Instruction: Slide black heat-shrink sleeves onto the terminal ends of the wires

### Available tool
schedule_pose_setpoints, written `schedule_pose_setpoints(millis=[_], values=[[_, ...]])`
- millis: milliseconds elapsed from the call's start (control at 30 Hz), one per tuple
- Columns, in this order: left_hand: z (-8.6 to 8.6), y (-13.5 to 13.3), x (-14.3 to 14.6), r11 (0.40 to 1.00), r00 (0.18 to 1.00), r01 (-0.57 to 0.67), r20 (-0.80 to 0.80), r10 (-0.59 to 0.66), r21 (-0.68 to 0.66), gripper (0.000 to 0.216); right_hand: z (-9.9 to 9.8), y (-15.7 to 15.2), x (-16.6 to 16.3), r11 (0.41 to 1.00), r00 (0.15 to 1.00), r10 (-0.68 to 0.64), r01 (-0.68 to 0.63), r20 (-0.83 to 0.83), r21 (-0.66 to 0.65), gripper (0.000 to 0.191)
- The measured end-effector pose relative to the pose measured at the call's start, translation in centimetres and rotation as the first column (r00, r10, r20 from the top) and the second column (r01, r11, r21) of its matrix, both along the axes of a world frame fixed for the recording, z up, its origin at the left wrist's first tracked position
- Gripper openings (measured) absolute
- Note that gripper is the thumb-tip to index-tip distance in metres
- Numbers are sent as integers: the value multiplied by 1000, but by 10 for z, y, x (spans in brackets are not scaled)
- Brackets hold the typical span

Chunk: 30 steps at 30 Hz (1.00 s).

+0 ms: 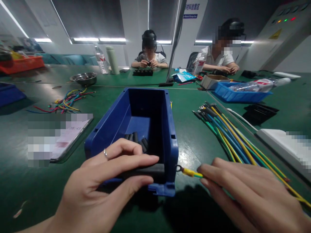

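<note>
Between the thumb and fingers of my left hand (104,178) is a piece of black tubing (159,171), held level across the front of a blue plastic bin (172,145). More short black tubing pieces (132,137) lie inside the bin. My right hand (245,191) pinches a yellow-green wire (198,175) just behind its end. That end carries a ring terminal (179,168) with a yellow sleeve, pointing left toward the tubing, and a gap separates the two. The rest of the held wire is hidden by my right hand.
A bundle of yellow, green and blue wires (233,136) lies at right beside a white power strip (284,145). On the left are a phone (70,139), tangled wires (65,102) and a metal bowl (84,78). Two people (149,53) sit across the table, near a blue tray (243,94).
</note>
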<state>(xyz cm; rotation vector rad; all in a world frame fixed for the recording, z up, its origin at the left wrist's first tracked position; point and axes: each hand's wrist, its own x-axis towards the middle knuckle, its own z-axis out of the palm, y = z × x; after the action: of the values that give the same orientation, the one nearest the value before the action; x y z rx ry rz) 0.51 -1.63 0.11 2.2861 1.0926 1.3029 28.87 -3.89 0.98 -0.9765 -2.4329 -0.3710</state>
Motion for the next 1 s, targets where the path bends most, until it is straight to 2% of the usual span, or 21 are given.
schedule_pose_setpoints(millis=[167,433,700,833,1000], values=[[-7,0,-1,1000,1000,24,16,-24,0,20,3,-1,-6,997,997,71,-71,13,6,22],[-11,2,-5,990,984,138,-113,-136,7,23,-1,-5,-14,997,995,78,-78,-65,6,25],[-23,6,-21,979,947,101,-317,-41,174,30,-2,1,-7,998,995,66,-65,-79,23,28],[-23,5,-21,972,947,46,-320,31,230,33,-8,7,-3,998,991,61,-57,-121,36,28],[-22,0,-5,954,956,134,-290,-53,267,24,-13,0,-12,986,981,160,-163,-108,-18,31]])
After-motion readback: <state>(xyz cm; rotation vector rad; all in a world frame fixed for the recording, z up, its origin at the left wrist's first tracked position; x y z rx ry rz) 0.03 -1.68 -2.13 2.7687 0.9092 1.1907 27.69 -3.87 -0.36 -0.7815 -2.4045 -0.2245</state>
